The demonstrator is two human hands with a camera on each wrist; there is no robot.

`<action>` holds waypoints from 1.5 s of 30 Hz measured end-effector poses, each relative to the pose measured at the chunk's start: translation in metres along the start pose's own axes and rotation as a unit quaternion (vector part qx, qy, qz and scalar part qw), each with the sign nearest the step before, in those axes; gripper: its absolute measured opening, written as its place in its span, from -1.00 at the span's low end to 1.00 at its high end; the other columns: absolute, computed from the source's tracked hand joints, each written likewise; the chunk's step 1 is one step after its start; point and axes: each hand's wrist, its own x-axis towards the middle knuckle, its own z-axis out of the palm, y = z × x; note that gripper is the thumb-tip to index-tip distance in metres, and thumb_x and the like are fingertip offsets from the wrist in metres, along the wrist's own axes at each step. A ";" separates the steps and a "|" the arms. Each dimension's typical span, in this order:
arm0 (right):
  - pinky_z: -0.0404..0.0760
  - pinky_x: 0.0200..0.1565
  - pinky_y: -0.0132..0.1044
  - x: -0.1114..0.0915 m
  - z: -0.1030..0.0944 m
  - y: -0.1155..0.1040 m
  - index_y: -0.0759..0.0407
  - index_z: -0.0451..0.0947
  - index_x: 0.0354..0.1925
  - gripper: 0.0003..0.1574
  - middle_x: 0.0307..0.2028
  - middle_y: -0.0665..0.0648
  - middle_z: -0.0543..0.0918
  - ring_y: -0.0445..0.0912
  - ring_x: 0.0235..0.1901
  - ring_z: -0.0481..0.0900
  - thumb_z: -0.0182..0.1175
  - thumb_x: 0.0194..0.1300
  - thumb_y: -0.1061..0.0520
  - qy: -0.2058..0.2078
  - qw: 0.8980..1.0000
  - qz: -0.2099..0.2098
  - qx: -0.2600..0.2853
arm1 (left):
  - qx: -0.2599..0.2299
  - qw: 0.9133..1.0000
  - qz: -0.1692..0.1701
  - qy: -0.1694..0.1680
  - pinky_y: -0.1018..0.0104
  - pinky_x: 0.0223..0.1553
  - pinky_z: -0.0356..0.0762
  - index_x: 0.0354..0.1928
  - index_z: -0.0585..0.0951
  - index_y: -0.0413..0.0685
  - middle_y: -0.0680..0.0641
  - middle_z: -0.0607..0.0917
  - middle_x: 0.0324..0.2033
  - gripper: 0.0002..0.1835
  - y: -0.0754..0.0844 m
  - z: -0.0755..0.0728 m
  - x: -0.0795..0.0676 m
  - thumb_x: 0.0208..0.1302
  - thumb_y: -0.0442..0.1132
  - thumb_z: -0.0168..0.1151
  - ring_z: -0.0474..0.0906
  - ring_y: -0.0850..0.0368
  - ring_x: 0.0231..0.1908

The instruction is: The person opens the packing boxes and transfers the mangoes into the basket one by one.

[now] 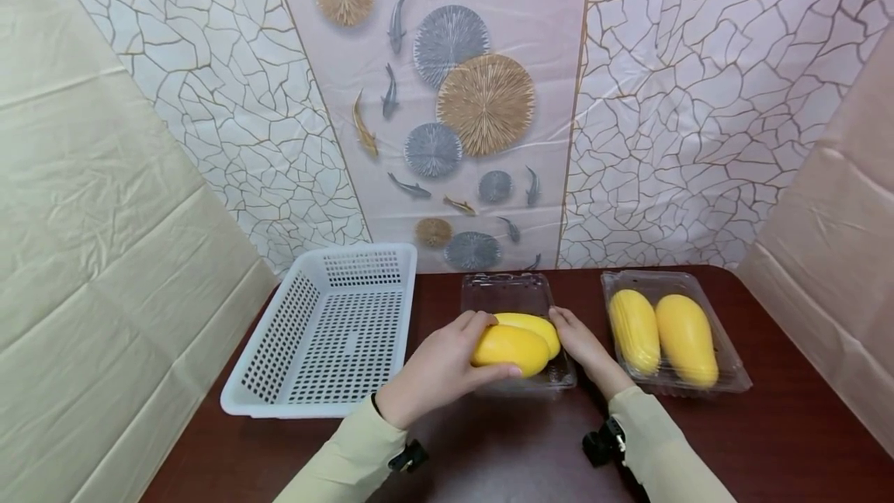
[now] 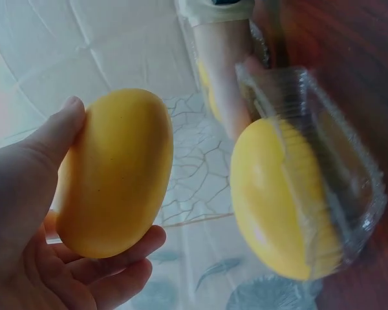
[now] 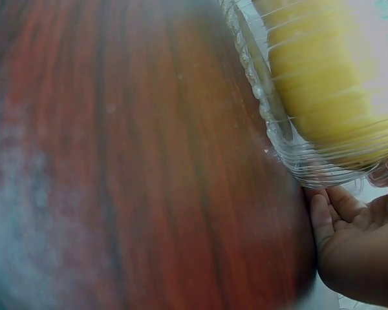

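Observation:
My left hand (image 1: 447, 363) grips a yellow mango (image 1: 512, 349), thumb on one side and fingers on the other. In the left wrist view this mango (image 2: 119, 174) is raised apart from a second mango (image 2: 278, 200), which sits in a clear plastic clamshell box (image 2: 368, 184). From the head view, the second mango (image 1: 534, 323) shows just behind the held one. The box's lid (image 1: 503, 293) stands open at the back. My right hand (image 1: 583, 340) holds the box's right side; the right wrist view has its fingers (image 3: 343, 203) at the box's ribbed edge.
A white perforated basket (image 1: 408, 324) stands on the left of the dark wood table (image 1: 489, 456). To the right, another clear plastic box (image 1: 733, 375) contains two mangoes (image 1: 687, 340). Patterned cloth (image 1: 433, 177) hangs behind the table.

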 end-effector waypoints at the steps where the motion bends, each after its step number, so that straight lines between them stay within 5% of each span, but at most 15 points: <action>1: 0.01 0.42 0.26 0.000 0.000 0.000 0.36 -0.14 0.57 -0.09 0.52 0.46 -0.05 0.35 0.49 -0.10 -0.36 0.63 -0.26 0.001 1.000 0.001 -0.002 | 0.000 1.000 -0.001 0.001 0.46 -0.39 0.41 0.17 0.48 -0.05 0.06 0.57 -0.12 -0.28 0.000 -0.002 0.000 0.22 0.36 0.27 0.43 0.25 -0.40; 13: -0.04 0.42 0.28 0.000 0.002 0.003 0.31 -0.14 0.58 -0.11 0.53 0.45 -0.05 0.35 0.50 -0.12 -0.35 0.62 -0.26 0.004 1.000 0.008 0.007 | 0.005 1.000 0.001 0.030 0.35 -0.30 0.50 0.17 0.50 -0.07 0.03 0.60 -0.09 -0.27 -0.016 -0.026 0.000 0.20 0.34 0.31 0.47 0.22 -0.32; 31: 0.00 0.41 0.28 -0.001 0.000 0.002 0.29 -0.14 0.58 -0.11 0.53 0.44 -0.05 0.34 0.50 -0.10 -0.34 0.63 -0.26 0.007 1.000 0.006 -0.001 | -0.024 0.995 -0.091 0.027 0.29 -0.42 0.46 0.13 0.52 -0.09 0.04 0.55 -0.27 -0.28 -0.052 -0.062 -0.010 0.15 0.31 0.37 0.43 0.17 -0.43; 45: 0.01 0.41 0.29 0.000 0.000 0.000 0.26 -0.14 0.59 -0.12 0.54 0.42 -0.05 0.34 0.50 -0.10 -0.33 0.63 -0.26 0.005 1.000 0.012 0.000 | 0.013 0.990 -0.128 0.061 0.19 -0.30 0.48 0.20 0.48 -0.09 -0.06 0.60 -0.13 -0.27 -0.084 -0.093 -0.020 0.20 0.28 0.36 0.48 0.07 -0.30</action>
